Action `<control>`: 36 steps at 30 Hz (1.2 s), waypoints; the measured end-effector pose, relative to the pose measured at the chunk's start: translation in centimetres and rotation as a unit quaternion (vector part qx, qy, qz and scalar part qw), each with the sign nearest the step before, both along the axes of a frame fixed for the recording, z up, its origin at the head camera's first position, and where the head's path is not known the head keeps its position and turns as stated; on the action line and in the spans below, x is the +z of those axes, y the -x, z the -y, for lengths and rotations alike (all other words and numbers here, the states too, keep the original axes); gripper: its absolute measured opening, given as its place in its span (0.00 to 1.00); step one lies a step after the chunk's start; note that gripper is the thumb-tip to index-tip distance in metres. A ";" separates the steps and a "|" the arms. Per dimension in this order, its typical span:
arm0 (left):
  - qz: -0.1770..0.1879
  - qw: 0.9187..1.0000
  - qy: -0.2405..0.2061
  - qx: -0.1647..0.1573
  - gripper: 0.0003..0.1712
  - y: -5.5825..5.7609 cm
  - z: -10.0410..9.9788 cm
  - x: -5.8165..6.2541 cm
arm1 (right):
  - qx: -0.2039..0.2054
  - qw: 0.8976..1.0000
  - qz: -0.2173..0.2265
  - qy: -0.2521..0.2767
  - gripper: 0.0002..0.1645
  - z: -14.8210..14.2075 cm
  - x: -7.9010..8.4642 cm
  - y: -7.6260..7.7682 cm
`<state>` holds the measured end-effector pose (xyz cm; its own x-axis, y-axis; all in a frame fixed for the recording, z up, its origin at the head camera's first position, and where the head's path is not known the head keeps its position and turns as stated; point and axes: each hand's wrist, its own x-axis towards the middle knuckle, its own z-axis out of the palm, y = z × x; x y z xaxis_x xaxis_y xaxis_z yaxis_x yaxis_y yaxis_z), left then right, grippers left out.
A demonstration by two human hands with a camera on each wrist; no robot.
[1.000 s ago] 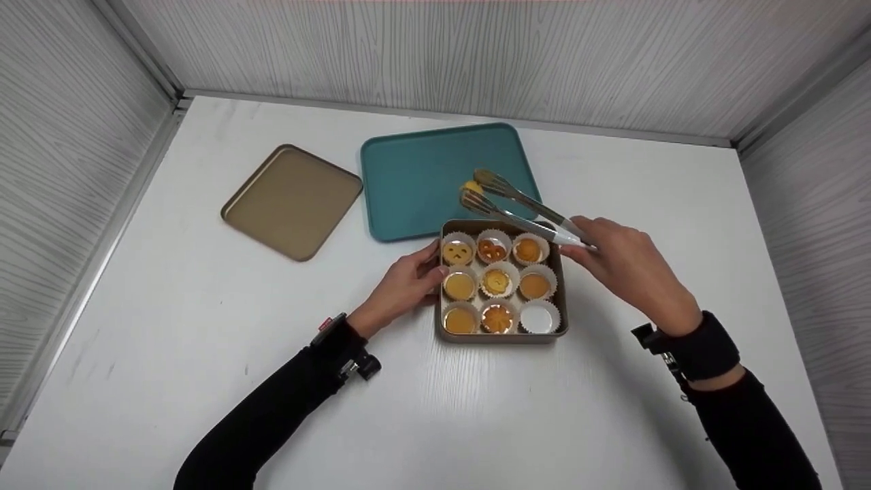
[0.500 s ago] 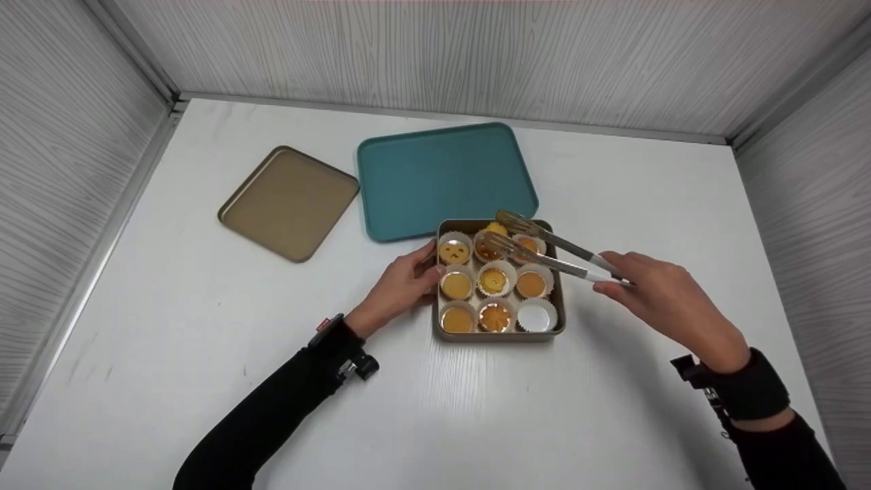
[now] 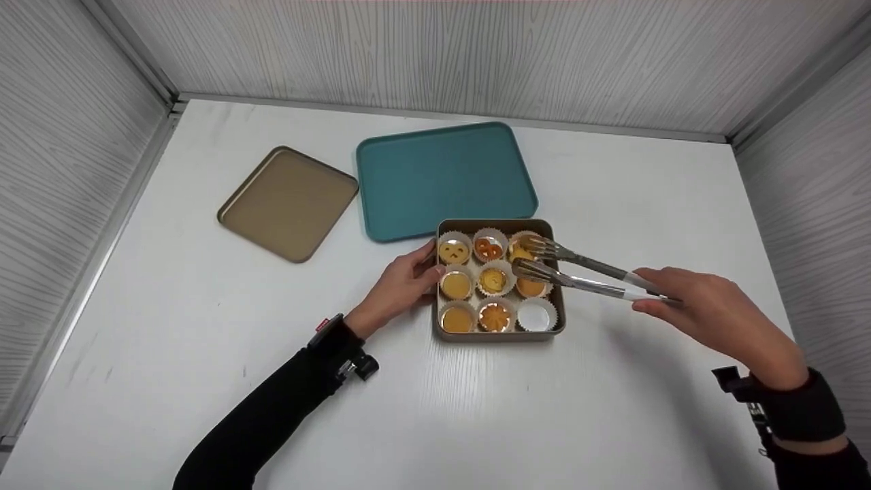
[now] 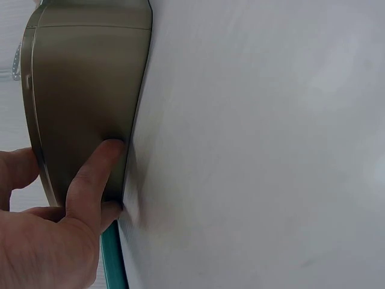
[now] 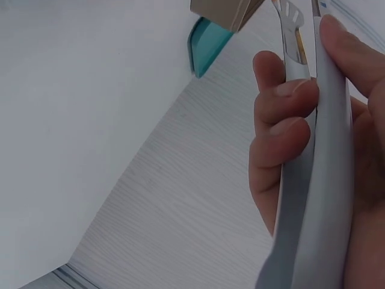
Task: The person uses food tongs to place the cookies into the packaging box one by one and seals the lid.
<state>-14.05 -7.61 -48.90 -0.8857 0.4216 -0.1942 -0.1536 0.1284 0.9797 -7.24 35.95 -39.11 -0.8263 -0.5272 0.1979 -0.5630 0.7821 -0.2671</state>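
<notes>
In the head view, a square bronze-coloured tin [image 3: 500,337] holds paper cups in rows, most with small yellow or orange pastry-like pieces. The front right paper cup [image 3: 537,316] is white inside with no piece visible. My left hand [image 3: 401,286] holds the tin's left side, thumb at the rim and fingers against the outer wall [image 4: 84,90]. My right hand [image 3: 725,316] grips metal tongs [image 3: 595,275] by their pale handles [image 5: 325,168]. A small yellow piece [image 3: 521,252] shows at the tongs' tips over the back right cup; the tips partly hide it.
Behind the tin lies a teal tray [image 3: 446,177], its front edge close to the tin. A shallow bronze lid or tray [image 3: 289,204] lies to the left, beside the teal one. Grey wood-grain panels [image 3: 435,54] enclose the white table [image 3: 381,422].
My right hand has moved right and toward me, bringing the tongs and the yellow piece from over the teal tray to the tin's back right cup. My left hand stays at the tin.
</notes>
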 end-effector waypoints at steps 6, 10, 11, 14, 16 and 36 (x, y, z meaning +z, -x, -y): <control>-0.002 1.000 0.003 0.001 0.39 0.0 0.0 0.0 | 0.021 1.000 0.019 -0.010 0.24 -1.0 0.7 -0.5; -0.004 1.000 0.000 0.001 0.38 -0.1 0.0 -0.1 | 0.029 0.999 0.008 -0.025 0.25 -1.3 1.2 -0.7; -0.003 1.000 -0.002 0.000 0.38 -0.1 0.0 0.0 | 0.030 0.999 0.008 -0.029 0.25 -1.3 1.3 -0.8; -0.004 1.000 0.000 0.003 0.38 -0.1 0.0 0.0 | 0.030 0.999 0.011 -0.039 0.25 -1.4 1.8 -1.0; -0.007 1.000 0.007 0.005 0.38 -0.1 0.0 0.1 | 0.031 0.998 0.012 -0.049 0.25 -1.3 2.2 -1.1; -0.031 0.999 0.021 -0.002 0.38 -0.1 0.0 0.1 | 0.073 0.986 -0.037 -0.143 0.26 1.2 5.4 -1.0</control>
<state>-14.00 -7.60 -48.80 -0.8946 0.4182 -0.1575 -0.0930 0.1705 0.9810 -6.21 34.74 -33.72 -0.7266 -0.6823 0.0801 -0.6846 0.7289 -0.0006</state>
